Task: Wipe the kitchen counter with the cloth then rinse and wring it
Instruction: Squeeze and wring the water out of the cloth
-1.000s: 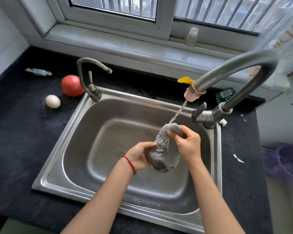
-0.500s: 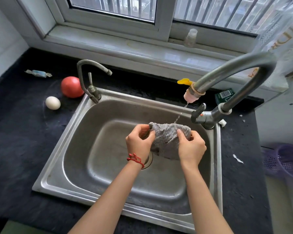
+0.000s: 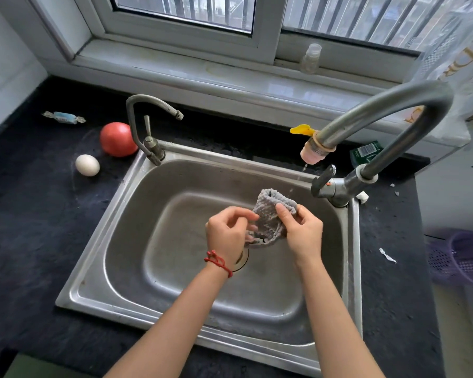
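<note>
A wet grey cloth (image 3: 269,219) hangs bunched over the steel sink (image 3: 126,214), just below the big tap's pink nozzle (image 3: 313,154). My right hand (image 3: 302,231) pinches its upper right edge between thumb and fingers. My left hand (image 3: 227,236), with a red string on the wrist, has curled fingers that pinch the cloth's lower left edge. Only a thin trickle of drops falls from the nozzle. The dark counter (image 3: 38,227) surrounds the sink.
A tomato (image 3: 118,139), an egg (image 3: 87,165) and a wrapped sweet (image 3: 63,117) lie on the counter left of the sink. A smaller tap (image 3: 148,126) stands at the sink's back left corner. A green packet (image 3: 365,154) sits behind the big tap, a purple basket (image 3: 464,257) at right.
The water stream has thinned from a steady flow to drops. Both hands turned the cloth from a bunched wad and shifted their grip to its edges, slightly lower over the drain.
</note>
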`<state>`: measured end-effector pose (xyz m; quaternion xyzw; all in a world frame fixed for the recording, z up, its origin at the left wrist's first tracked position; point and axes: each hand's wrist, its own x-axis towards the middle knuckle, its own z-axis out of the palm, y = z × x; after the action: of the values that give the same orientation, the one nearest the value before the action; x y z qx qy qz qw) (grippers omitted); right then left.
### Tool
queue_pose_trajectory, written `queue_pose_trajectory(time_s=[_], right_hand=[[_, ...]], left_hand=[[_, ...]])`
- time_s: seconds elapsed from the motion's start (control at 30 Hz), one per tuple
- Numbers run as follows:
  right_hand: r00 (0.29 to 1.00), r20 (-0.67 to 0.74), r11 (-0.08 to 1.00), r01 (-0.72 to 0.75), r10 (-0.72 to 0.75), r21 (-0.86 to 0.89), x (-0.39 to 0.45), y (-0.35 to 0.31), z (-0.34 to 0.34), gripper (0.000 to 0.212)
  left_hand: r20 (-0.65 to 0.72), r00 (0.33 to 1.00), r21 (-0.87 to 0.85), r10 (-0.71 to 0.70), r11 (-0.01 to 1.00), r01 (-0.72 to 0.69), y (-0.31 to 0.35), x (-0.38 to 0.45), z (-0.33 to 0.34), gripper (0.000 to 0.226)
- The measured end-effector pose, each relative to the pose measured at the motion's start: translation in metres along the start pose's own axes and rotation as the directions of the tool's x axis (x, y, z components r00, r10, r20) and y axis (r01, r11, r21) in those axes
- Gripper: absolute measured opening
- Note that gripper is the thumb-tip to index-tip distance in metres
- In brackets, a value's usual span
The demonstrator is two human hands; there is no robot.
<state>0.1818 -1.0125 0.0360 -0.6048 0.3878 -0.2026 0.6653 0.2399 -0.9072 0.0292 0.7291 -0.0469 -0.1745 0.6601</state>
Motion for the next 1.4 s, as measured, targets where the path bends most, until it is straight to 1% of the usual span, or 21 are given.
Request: queue_pose_trajectory(time_s=[0.07,0.17,0.27,0.37,0.5,0.57,0.63,0.7,0.73,0.8,0.87,0.9,1.0,1.03,1.1,1.13,1.2,1.23,1.3,1.37,1.4], right_hand=[[0.996,0.072,0.998,0.050,-0.052,0.029,-0.002,-0.005,-0.004,0.015],[0.979,0.164,0.990,0.107,-0.122,0.095,-0.002,-0.013,-0.011,0.006],[0.968,0.206,0.962,0.089,-0.145,0.257,0.000,-0.018,-0.015,0.025],[0.989,0.067,0.931,0.099,-0.130,0.351,0.001,-0.021,-0.004,0.013],[0.985,-0.169,0.878,0.098,-0.020,0.469,0.001,-0.016,0.008,0.011],[0.974,-0.228,0.922,0.086,0.002,0.377,0.000,-0.010,0.009,0.012],[0.971,-0.237,0.978,0.053,-0.004,0.203,0.000,-0.003,0.009,0.006],[0.982,-0.176,0.992,-0.046,0.066,0.114,0.008,0.002,0.005,0.008],[0.985,-0.094,0.980,-0.127,0.143,0.156,0.012,0.005,0.001,0.016],[0.948,0.136,0.885,-0.317,0.288,0.341,0.019,0.013,-0.009,0.055],[0.862,0.355,0.735,-0.498,0.362,0.461,0.016,0.028,-0.016,0.097],[0.814,0.456,0.665,-0.567,0.361,0.486,0.013,0.038,-0.016,0.106],[0.714,0.666,0.477,-0.673,0.216,0.566,0.003,0.050,-0.005,0.096],[0.715,0.683,0.430,-0.669,0.148,0.607,0.005,0.044,-0.003,0.086],[0.749,0.656,0.427,-0.626,0.097,0.652,0.013,0.024,0.000,0.056],[0.763,0.633,0.481,-0.607,0.132,0.632,0.019,0.016,0.001,0.041],[0.809,0.519,0.660,-0.552,0.277,0.510,0.028,0.009,0.000,0.026],[0.844,0.423,0.751,-0.505,0.329,0.425,0.030,0.010,0.002,0.029],[0.910,0.214,0.884,-0.401,0.354,0.241,0.033,0.017,0.009,0.037],[0.949,0.017,0.945,-0.314,0.314,0.086,0.033,0.026,0.017,0.038],[0.958,-0.064,0.960,-0.279,0.280,0.024,0.034,0.031,0.022,0.037]], left_hand=[[0.002,0.994,0.108,0.110,0.988,-0.109,0.003,0.009,-0.006,0.017],[0.331,0.943,0.107,0.027,0.992,-0.066,0.005,0.020,-0.003,0.071],[0.535,0.844,0.081,-0.036,0.997,-0.010,0.007,0.021,0.005,0.054],[0.628,0.770,0.070,-0.115,0.993,0.091,-0.001,0.014,0.010,0.043],[0.708,0.683,-0.003,-0.178,0.967,0.255,-0.018,0.004,0.014,0.066],[0.757,0.612,0.001,-0.229,0.937,0.350,-0.024,0.001,0.014,0.076],[0.781,0.551,0.057,-0.294,0.912,0.406,-0.025,-0.001,0.011,0.062],[0.776,0.526,0.107,-0.348,0.895,0.434,-0.022,-0.003,0.009,0.035],[0.767,0.510,0.126,-0.389,0.871,0.474,-0.019,-0.003,0.007,0.024],[0.772,0.434,0.128,-0.465,0.782,0.610,-0.012,-0.004,0.005,0.012],[0.817,0.336,0.091,-0.470,0.679,0.728,-0.003,-0.004,0.005,0.013],[0.833,0.304,0.073,-0.461,0.638,0.766,-0.002,-0.004,0.008,0.012],[0.825,0.327,0.072,-0.461,0.660,0.748,-0.012,-0.006,0.019,0.043],[0.848,0.287,0.081,-0.446,0.644,0.761,-0.015,-0.006,0.019,0.047],[0.917,0.191,0.038,-0.350,0.554,0.832,-0.012,-0.011,0.010,0.030],[0.918,0.186,0.034,-0.350,0.538,0.842,-0.005,-0.012,0.005,0.022],[0.849,0.246,0.099,-0.468,0.598,0.795,0.003,-0.011,0.001,0.012],[0.774,0.325,0.151,-0.543,0.657,0.738,0.001,-0.008,0.004,0.015],[0.556,0.563,0.301,-0.612,0.779,0.550,-0.003,-0.007,0.013,0.025],[0.428,0.746,0.516,-0.510,0.816,0.261,-0.011,-0.008,0.023,0.017],[0.415,0.806,0.644,-0.423,0.762,0.069,-0.014,-0.009,0.025,0.009]])
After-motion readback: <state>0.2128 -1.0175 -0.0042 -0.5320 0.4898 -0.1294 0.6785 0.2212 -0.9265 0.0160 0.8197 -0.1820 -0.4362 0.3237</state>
